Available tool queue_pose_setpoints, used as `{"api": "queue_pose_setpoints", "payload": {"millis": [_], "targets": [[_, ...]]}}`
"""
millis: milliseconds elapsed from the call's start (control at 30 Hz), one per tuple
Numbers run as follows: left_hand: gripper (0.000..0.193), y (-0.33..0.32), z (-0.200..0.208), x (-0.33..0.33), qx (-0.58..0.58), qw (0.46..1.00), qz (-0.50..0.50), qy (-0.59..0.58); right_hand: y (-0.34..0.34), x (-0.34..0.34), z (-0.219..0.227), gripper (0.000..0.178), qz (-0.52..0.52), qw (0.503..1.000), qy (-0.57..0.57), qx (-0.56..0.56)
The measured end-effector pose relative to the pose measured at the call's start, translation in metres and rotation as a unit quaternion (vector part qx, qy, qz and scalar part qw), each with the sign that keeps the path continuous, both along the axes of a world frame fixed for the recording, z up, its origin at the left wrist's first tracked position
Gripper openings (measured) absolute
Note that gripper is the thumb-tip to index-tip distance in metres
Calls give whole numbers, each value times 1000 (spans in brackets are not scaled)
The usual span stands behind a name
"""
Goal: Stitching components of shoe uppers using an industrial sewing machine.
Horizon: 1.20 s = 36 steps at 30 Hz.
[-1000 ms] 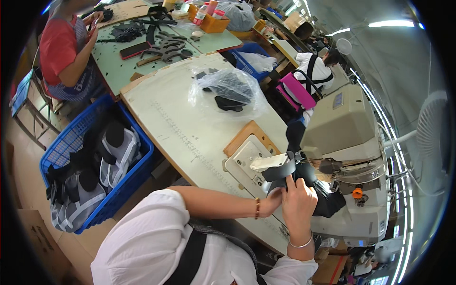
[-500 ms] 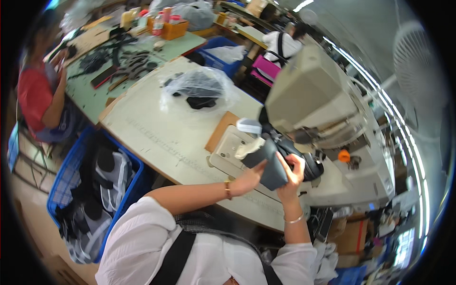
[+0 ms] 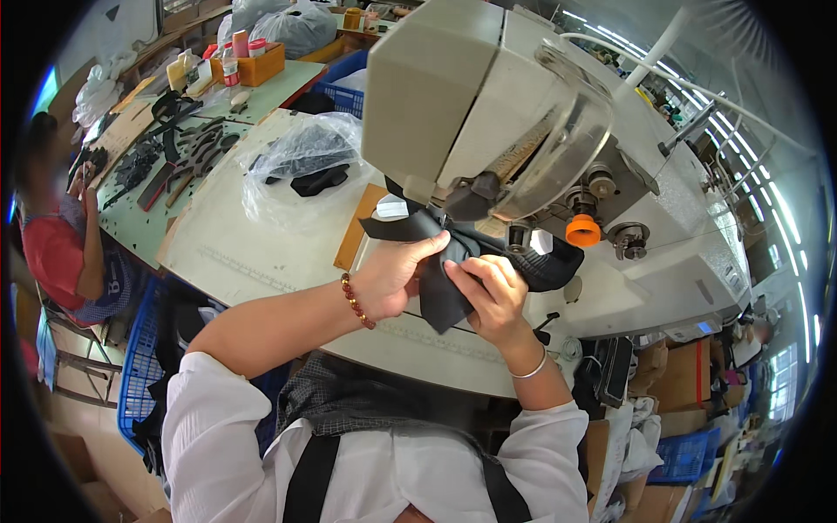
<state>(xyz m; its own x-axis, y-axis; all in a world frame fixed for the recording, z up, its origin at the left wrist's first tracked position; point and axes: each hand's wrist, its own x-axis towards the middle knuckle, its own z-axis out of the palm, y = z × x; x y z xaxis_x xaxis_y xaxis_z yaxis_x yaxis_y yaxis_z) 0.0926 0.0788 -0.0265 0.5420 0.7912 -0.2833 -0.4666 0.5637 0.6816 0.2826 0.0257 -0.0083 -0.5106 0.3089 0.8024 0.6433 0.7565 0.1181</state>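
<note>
A black shoe upper (image 3: 442, 301) lies under the head of a large beige sewing machine (image 3: 427, 96), its dark rounded end reaching out to the right. My left hand (image 3: 390, 275) pinches its near left side between thumb and fingers, beside a strip that sticks out leftward. On the other side my right hand (image 3: 495, 301) grips the hanging flap, fingers bent over it. The needle area is mostly hidden by the machine's parts and the material. A small white piece (image 3: 391, 207) shows just behind the upper.
On the white table (image 3: 261, 244) lies a clear plastic bag (image 3: 305, 144) with black pieces. A blue crate (image 3: 138, 375) stands by the left edge. A co-worker (image 3: 65, 253) sits at the green table (image 3: 301, 77). An orange knob (image 3: 583, 230) juts from the machine.
My view has shifted closer to the machine. The upper, earlier held up and tilted before the machine, now sits lower under its head, with both hands still on it.
</note>
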Motion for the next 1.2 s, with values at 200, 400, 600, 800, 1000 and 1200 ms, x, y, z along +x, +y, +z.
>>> {"api": "queue_pose_setpoints", "payload": {"millis": [200,400,600,800,1000,1200], "targets": [[9,3,1,-10,230,958,97,140,-4,-13,-5,13,-105,990,-92,22],[15,20,-21,-17,514,794,223,236,4,-23,-14,11,-163,979,-107,52],[48,62,4,-47,821,373,289,321,2,-30,-6,11,-157,986,-54,30],[36,59,15,-53,896,267,209,287,-2,-40,-9,12,-181,983,-28,13],[26,42,19,-47,719,636,160,232,-3,-44,-11,10,-198,979,-44,-9],[30,28,17,-43,720,612,192,265,-3,-54,-9,12,-206,978,-42,-11]]}}
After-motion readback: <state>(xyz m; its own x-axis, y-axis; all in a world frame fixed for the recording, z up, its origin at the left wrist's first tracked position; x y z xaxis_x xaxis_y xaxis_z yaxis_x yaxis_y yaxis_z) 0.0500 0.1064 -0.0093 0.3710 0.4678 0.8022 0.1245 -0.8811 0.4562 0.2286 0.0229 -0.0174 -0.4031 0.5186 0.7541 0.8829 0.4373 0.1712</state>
